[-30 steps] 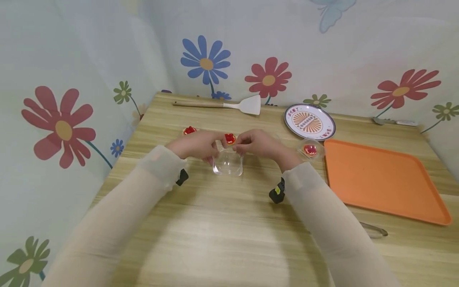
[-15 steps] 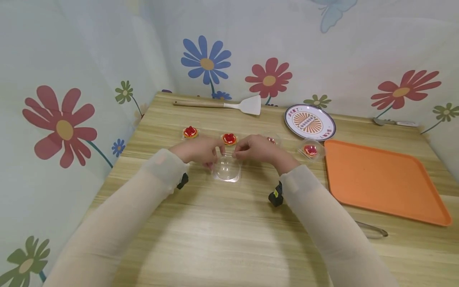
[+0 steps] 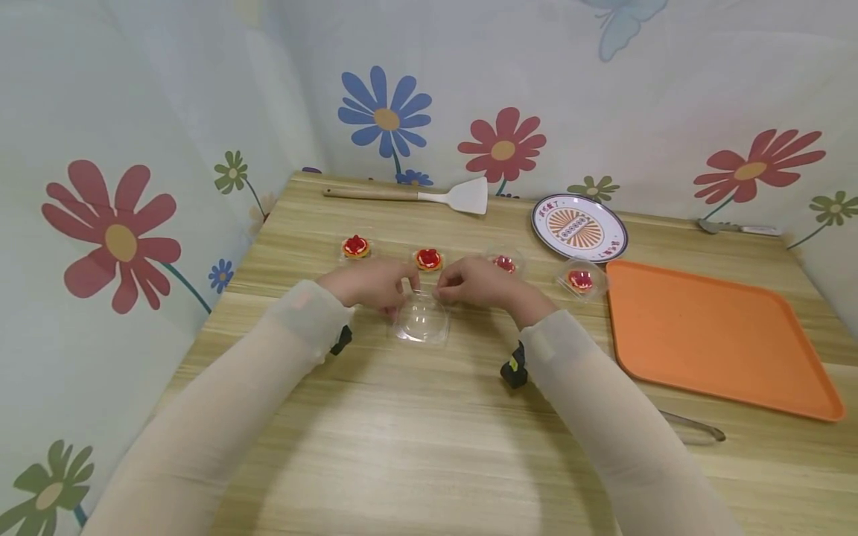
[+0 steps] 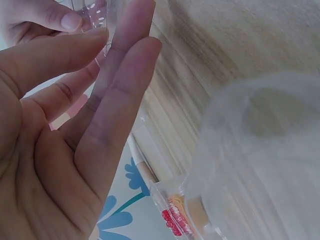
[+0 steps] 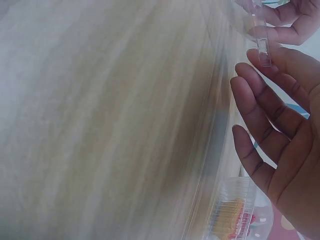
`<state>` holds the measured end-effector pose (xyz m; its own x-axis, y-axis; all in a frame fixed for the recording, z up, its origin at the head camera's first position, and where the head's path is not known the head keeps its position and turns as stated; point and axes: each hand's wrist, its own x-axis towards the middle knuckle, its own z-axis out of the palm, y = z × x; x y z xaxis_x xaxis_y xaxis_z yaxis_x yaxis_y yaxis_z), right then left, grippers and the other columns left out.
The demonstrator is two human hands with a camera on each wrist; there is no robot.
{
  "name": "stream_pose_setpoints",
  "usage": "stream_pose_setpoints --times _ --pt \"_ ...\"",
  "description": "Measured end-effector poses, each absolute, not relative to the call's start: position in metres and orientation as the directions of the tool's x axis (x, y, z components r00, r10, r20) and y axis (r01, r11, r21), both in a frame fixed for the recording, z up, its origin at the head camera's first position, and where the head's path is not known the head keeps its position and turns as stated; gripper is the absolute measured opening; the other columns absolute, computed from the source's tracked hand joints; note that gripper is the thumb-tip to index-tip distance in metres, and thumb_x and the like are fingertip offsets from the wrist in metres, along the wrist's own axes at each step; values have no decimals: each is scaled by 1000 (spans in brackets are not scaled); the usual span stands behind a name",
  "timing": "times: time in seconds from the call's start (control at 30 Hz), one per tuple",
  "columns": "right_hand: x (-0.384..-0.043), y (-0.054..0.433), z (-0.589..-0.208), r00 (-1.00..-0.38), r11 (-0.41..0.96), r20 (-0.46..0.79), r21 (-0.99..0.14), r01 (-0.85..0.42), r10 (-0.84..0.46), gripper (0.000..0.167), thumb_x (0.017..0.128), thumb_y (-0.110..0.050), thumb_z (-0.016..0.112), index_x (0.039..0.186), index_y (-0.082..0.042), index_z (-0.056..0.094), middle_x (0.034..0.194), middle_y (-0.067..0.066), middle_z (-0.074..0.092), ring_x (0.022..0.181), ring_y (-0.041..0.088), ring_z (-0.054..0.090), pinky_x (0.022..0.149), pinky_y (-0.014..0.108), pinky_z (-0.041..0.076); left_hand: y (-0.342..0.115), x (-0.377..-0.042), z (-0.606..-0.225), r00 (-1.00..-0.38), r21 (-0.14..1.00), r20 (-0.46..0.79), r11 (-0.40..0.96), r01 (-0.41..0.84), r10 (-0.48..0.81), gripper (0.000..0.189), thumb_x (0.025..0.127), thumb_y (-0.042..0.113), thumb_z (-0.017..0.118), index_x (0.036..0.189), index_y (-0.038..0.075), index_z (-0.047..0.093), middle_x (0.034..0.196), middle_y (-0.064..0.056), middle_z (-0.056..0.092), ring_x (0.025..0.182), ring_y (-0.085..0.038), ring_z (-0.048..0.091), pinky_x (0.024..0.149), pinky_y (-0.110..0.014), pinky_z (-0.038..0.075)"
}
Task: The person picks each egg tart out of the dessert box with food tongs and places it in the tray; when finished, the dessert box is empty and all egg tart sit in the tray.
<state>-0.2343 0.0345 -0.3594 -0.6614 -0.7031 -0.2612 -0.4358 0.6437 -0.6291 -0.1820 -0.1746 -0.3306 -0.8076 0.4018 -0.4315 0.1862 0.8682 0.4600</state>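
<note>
Between both hands a clear domed plastic lid (image 3: 421, 320) is held in front of the row of small red-topped tarts. My left hand (image 3: 375, 285) pinches the lid's far left edge between thumb and finger, its other fingers extended in the left wrist view. At the far right corner, my right hand (image 3: 477, 283) pinches the rim with thumb and forefinger; the remaining fingers curve loosely. Just beyond the fingertips sits an uncovered tart (image 3: 428, 260) on a clear base. Another uncovered tart (image 3: 355, 246) lies beyond the left hand.
Two tarts under clear domes, a nearer-middle one (image 3: 505, 263) and one farther right (image 3: 580, 280), stand beside an orange tray (image 3: 724, 335). Behind are a patterned plate (image 3: 579, 228) and a white spatula (image 3: 467, 196). A metal utensil (image 3: 693, 426) lies partly beneath the right arm.
The clear lid has shifted toward the person and its dome now faces differently. Both hands have moved slightly nearer with it, leaving the middle tart more exposed.
</note>
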Motion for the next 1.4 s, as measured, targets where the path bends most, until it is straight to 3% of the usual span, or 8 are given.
stream_pose_setpoints --times 0.17,0.3,0.43,0.57,0.9,1.13,1.27,1.4 --pt "-234 35 -361 -659 645 -254 -614 -455 -708 14 97 -26 65 98 -15 74 85 -1 64 82 18 54 75 31 45 -175 -184 -332 -801 450 -434 870 203 411 36 91 4 60 126 13 58 81 -1 70 72 -15 66 74 -33 48" --pt "-233 35 -361 -670 648 -249 -616 -448 -700 18 99 -27 61 103 -13 72 88 0 65 84 18 57 77 31 47 -175 -186 -329 -789 485 -451 857 175 416 35 97 11 57 132 11 54 88 -5 71 77 -17 68 74 -33 51" --pt "-232 36 -359 -702 670 -255 -620 -409 -665 26 101 -33 57 115 -14 69 96 2 67 87 19 61 80 33 51 -175 -188 -320 -809 473 -448 868 149 382 42 100 26 58 138 11 50 101 -8 69 82 -18 69 79 -36 53" --pt "-230 37 -355 -738 693 -235 -596 -405 -633 29 101 -38 56 115 -16 68 96 3 66 86 20 60 77 34 51 -175 -187 -306 -836 432 -413 886 170 361 47 100 31 59 141 11 48 110 -10 68 90 -20 69 89 -44 51" --pt "-232 43 -343 -815 710 -51 -524 -470 -577 27 99 -35 60 116 -16 71 107 -1 66 96 19 59 84 36 51 -163 -197 -289 -900 493 -196 832 253 390 47 98 31 62 139 10 52 136 -14 57 122 -29 55 101 -48 46" --pt "-233 64 -337 -852 726 51 -499 -474 -521 31 99 -34 61 120 -14 69 130 9 54 121 27 51 103 45 43 -141 -206 -292 -904 520 -163 813 261 394 47 98 28 62 140 10 52 138 -12 55 124 -28 54 103 -46 46" --pt "-236 82 -335 -876 762 16 -485 -429 -483 36 97 -34 63 127 -14 65 139 11 48 125 30 48 105 49 40 -123 -215 -296 -891 519 -188 812 267 414 51 98 26 62 144 9 48 138 -13 55 122 -28 56 103 -46 46" --pt "-238 98 -337 -882 800 -73 -462 -384 -466 51 94 -35 67 140 -15 56 145 14 44 129 34 45 108 54 36 -106 -224 -301 -877 512 -209 813 278 432 57 97 24 63 148 8 43 140 -15 54 125 -28 54 105 -45 44"
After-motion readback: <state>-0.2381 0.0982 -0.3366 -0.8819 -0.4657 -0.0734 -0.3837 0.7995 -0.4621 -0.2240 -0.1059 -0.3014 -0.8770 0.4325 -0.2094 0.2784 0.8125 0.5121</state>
